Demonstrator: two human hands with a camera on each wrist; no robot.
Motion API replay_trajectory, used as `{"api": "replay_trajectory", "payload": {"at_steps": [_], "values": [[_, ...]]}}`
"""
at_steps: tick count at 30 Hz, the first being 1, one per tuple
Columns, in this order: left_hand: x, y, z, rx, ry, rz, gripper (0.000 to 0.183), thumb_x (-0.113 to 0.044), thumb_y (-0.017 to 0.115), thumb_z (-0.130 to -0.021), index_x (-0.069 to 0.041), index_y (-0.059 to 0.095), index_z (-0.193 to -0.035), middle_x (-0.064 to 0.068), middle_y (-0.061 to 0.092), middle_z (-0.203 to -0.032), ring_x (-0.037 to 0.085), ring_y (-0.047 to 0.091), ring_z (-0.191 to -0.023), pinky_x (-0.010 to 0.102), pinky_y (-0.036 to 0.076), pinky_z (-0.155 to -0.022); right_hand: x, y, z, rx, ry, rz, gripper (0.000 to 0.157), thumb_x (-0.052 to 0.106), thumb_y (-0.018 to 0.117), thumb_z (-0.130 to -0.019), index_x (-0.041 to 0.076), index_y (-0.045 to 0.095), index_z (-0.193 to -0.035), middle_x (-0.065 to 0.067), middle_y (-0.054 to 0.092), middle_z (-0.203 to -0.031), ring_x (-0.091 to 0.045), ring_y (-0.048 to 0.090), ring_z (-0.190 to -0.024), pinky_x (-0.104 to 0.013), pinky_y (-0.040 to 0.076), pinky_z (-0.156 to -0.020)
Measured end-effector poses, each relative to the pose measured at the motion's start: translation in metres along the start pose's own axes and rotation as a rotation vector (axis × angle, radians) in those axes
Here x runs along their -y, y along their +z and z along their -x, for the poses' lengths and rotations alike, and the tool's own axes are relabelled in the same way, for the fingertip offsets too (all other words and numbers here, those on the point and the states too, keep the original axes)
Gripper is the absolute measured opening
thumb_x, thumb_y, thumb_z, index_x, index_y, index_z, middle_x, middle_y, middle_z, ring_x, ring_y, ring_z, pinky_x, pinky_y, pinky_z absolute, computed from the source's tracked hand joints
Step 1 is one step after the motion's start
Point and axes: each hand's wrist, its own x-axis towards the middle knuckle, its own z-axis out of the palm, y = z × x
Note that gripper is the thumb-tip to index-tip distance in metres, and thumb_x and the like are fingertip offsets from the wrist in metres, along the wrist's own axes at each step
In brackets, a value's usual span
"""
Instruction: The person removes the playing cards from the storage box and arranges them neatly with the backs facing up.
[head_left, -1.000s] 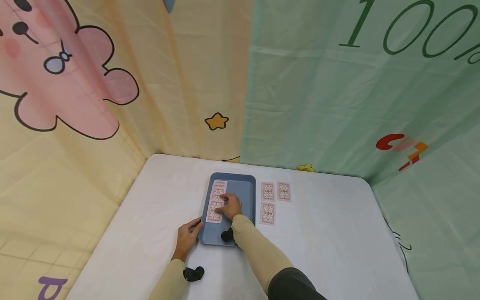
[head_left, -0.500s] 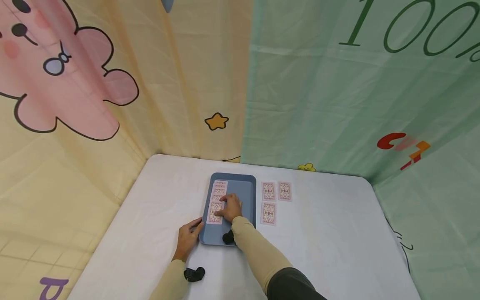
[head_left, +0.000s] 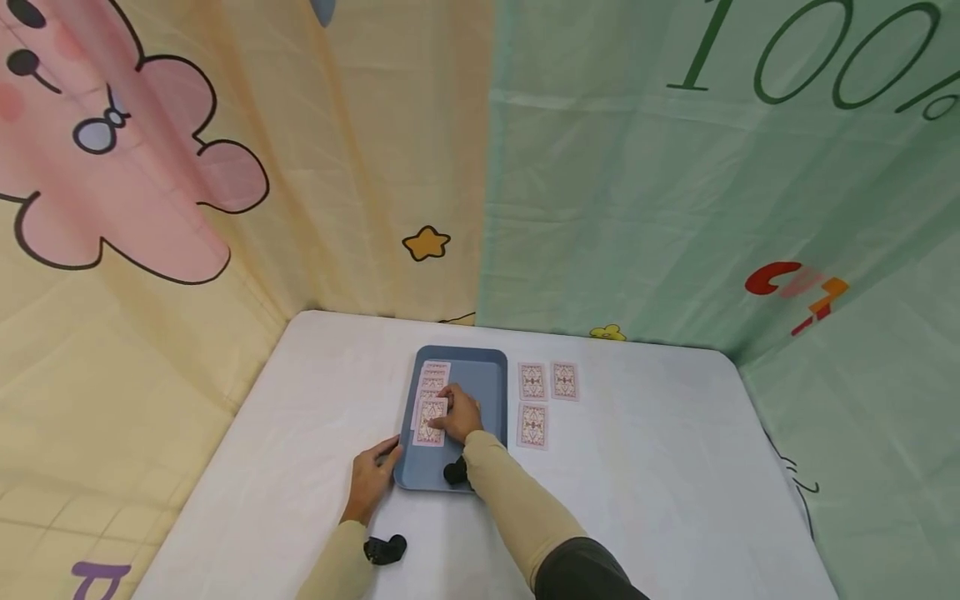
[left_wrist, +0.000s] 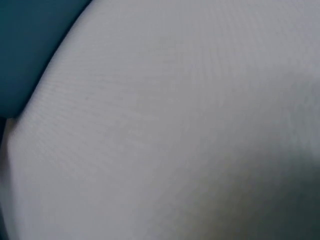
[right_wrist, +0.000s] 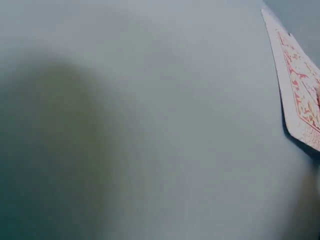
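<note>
In the head view a blue tray lies on the white table. A column of overlapping playing cards runs down its left side, patterned backs up. My right hand pinches the nearest playing card at its right side, thumb on the back and a finger by the top corner. The card overlaps the column's lower end. In the right wrist view, a shadow shows under that card's edge. My left hand holds the tray's left edge near the front corner; its lower fingers are hidden.
Three more playing cards lie face down right of the tray: two in a back row and one in front. Printed curtains stand around the table. The left wrist view shows mostly white tablecloth.
The pinched card has shifted slightly away from me and to the right, covering more of the column's lower end. My left hand keeps its place at the tray's edge.
</note>
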Motion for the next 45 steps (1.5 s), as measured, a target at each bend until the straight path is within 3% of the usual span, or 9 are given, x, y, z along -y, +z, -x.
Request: {"api": "replay_trajectory", "payload": {"at_steps": [5, 9, 14, 18, 23, 31, 38, 45], "values": [[0.002, 0.001, 0.002, -0.01, 0.021, 0.0, 0.034, -0.013, 0.061, -0.095, 0.006, 0.063, -0.123, 0.022, 0.065, -0.118, 0.036, 0.058, -0.115, 0.05, 0.045, -0.096, -0.005, 0.0, -0.001, -0.022, -0.005, -0.102, 0.036, 0.001, 0.08, -0.075, 0.004, 0.059, -0.105, -0.002, 0.059, -0.072, -0.01, 0.052, -0.062, -0.028, 0.045, -0.062], [0.005, 0.001, 0.002, -0.007, 0.011, -0.004, 0.035, -0.013, 0.062, -0.095, 0.006, 0.062, -0.123, 0.022, 0.064, -0.121, 0.036, 0.057, -0.117, 0.049, 0.044, -0.098, -0.007, -0.001, 0.0, -0.026, 0.003, -0.162, 0.025, -0.002, 0.072, -0.082, 0.004, 0.061, -0.104, -0.001, 0.053, -0.067, -0.009, 0.047, -0.058, -0.023, 0.04, -0.055], [0.003, 0.0, 0.001, -0.002, 0.019, -0.011, 0.035, -0.014, 0.06, -0.096, 0.007, 0.061, -0.124, 0.023, 0.063, -0.121, 0.036, 0.057, -0.116, 0.049, 0.044, -0.097, -0.002, -0.013, 0.004, -0.012, 0.024, -0.218, 0.021, -0.002, 0.067, -0.086, 0.003, 0.063, -0.106, -0.002, 0.05, -0.069, -0.014, 0.045, -0.061, -0.027, 0.039, -0.058], [0.0, 0.0, 0.001, -0.006, 0.013, -0.011, 0.035, -0.014, 0.06, -0.096, 0.006, 0.062, -0.124, 0.023, 0.064, -0.12, 0.035, 0.058, -0.114, 0.049, 0.045, -0.095, 0.002, -0.024, 0.005, 0.011, 0.016, -0.185, 0.02, 0.002, 0.068, -0.087, 0.005, 0.065, -0.106, -0.001, 0.051, -0.074, -0.014, 0.044, -0.065, -0.029, 0.039, -0.062], [0.0, 0.001, 0.0, -0.012, 0.012, -0.018, 0.035, -0.013, 0.059, -0.096, 0.007, 0.061, -0.124, 0.023, 0.063, -0.121, 0.036, 0.058, -0.115, 0.049, 0.045, -0.095, 0.003, -0.035, 0.009, 0.049, -0.002, -0.145, 0.021, 0.006, 0.071, -0.086, 0.006, 0.066, -0.107, -0.001, 0.054, -0.074, -0.014, 0.045, -0.062, -0.028, 0.039, -0.057], [-0.001, -0.001, 0.002, 0.002, 0.016, -0.005, 0.035, -0.012, 0.058, -0.097, 0.009, 0.059, -0.125, 0.026, 0.061, -0.123, 0.038, 0.055, -0.119, 0.049, 0.044, -0.098, 0.003, -0.056, 0.02, 0.067, 0.034, -0.208, 0.024, 0.006, 0.071, -0.086, 0.004, 0.066, -0.11, -0.001, 0.053, -0.073, -0.014, 0.044, -0.059, -0.027, 0.038, -0.054], [-0.001, -0.001, 0.002, 0.0, 0.02, -0.001, 0.035, -0.011, 0.059, -0.096, 0.009, 0.06, -0.124, 0.026, 0.061, -0.124, 0.039, 0.054, -0.121, 0.05, 0.042, -0.101, -0.009, -0.071, 0.026, 0.011, 0.003, -0.211, 0.025, 0.008, 0.073, -0.085, 0.005, 0.069, -0.109, -0.004, 0.062, -0.077, -0.014, 0.052, -0.065, -0.028, 0.045, -0.059], [0.0, -0.001, 0.001, 0.006, 0.018, -0.003, 0.036, -0.013, 0.058, -0.097, 0.008, 0.059, -0.125, 0.026, 0.06, -0.125, 0.039, 0.052, -0.123, 0.05, 0.04, -0.102, -0.02, -0.082, 0.028, -0.074, -0.014, -0.252, 0.025, 0.004, 0.074, -0.083, 0.002, 0.071, -0.108, -0.001, 0.061, -0.076, -0.011, 0.051, -0.069, -0.023, 0.046, -0.061]]}}
